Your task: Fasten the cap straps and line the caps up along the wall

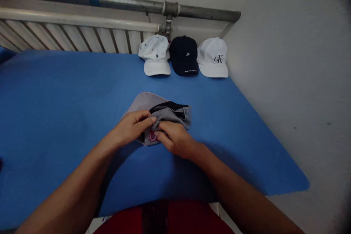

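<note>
From my remote seat: left hand [134, 126] and right hand [175, 139] pinch a crumpled grey fabric cap [161, 111] mid-table on the blue cloth-covered table [68, 95], apparently to flatten it; three caps [184, 56] line the wall.

Three caps sit in a row at the table's [55, 91] far edge — first cap [155, 56] left, second cap [184, 55] middle, third cap [214, 57] right. Nearer, a folded cap [164, 111] lies on the table — railing [82, 33] behind.
</note>
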Motion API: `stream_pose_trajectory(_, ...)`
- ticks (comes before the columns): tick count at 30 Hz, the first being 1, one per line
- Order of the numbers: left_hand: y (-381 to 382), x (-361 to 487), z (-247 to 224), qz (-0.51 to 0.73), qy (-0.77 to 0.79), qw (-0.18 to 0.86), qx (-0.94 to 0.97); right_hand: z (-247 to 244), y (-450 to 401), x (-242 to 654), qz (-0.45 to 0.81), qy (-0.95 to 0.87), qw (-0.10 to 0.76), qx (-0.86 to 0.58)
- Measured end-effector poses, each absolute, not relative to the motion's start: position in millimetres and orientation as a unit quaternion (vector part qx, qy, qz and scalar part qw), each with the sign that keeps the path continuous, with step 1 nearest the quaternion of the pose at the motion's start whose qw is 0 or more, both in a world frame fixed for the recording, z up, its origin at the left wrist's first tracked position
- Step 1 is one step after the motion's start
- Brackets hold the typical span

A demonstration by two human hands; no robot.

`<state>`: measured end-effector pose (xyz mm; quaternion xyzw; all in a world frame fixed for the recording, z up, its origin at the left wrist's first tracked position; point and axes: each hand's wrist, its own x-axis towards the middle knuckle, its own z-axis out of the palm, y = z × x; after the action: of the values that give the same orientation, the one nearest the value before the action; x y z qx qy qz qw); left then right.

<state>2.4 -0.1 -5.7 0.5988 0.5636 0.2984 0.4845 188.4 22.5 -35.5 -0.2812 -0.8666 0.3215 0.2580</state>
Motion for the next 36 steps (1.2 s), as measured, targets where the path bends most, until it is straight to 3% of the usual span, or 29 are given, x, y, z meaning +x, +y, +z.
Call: stream_pose_trajectory(36, 0.5, 3.5, -6.1, 0.296, 0.565, 0.472, 0.609, -36.3, 22.2, 188.2, 0.322, -0.870, 0.248, -0.279)
